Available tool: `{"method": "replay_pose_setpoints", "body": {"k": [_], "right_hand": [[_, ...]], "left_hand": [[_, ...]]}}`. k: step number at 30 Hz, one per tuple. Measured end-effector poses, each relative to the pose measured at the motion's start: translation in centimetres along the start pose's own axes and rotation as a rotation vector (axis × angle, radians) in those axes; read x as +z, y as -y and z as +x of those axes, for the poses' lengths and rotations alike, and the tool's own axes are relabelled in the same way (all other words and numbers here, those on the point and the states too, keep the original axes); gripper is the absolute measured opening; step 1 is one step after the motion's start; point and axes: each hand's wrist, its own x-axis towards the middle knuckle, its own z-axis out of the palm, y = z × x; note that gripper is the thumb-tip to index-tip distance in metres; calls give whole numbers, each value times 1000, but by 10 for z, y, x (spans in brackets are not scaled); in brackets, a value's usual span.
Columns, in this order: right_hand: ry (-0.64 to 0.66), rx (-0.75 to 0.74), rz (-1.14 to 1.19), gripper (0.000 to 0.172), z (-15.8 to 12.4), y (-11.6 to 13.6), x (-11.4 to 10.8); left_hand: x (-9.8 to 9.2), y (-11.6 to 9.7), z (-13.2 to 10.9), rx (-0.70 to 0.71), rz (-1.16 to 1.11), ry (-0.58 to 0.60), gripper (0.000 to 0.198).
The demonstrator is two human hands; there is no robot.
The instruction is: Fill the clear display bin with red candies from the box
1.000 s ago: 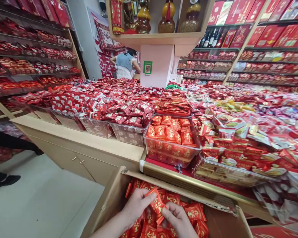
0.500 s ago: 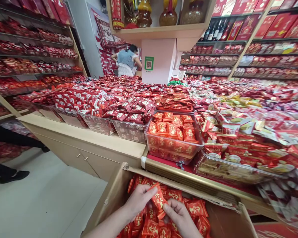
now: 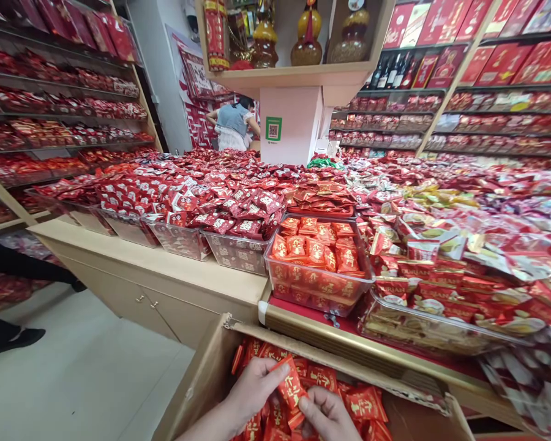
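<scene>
A red candy packet (image 3: 290, 387) with gold lettering is pinched between both hands. My left hand (image 3: 256, 384) has its upper end between thumb and fingers. At its lower right edge, my right hand (image 3: 324, 411) grips it with the thumb on top. Both hands are over an open cardboard box (image 3: 202, 373) that holds many similar red packets (image 3: 363, 401). Just beyond the box, a clear plastic bin (image 3: 319, 278) of matching red-and-gold packets stands on the counter.
More clear bins of wrapped sweets line the wooden counter (image 3: 165, 260), including durian-labelled packets (image 3: 422, 288) on the right. A white pillar (image 3: 291, 135) rises behind. Stocked shelves (image 3: 59, 104) flank both sides. One person (image 3: 233, 125) stands at the back; another's legs (image 3: 13, 306) show at left.
The view has tilted up slightly, so the counter and shelves sit lower in the picture. Both hands keep hold of the same packet. The legs at left have shifted slightly toward the edge.
</scene>
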Motion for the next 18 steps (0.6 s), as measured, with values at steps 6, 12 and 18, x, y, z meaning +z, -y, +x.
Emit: {"method": "replay_pose_setpoints", "body": {"k": [6,12,18], "right_hand": [[-15,7,-16,42,1,-6,-1],[5,18,-99,43,4,-7,-2],[-101,-154,-960,15,-19,73,-7]], "left_hand": [[0,-2,0,-4,3,-1,44],[0,0,-2,-42,21,-31,37],[-5,11,2,-16,187,-29,34]]}}
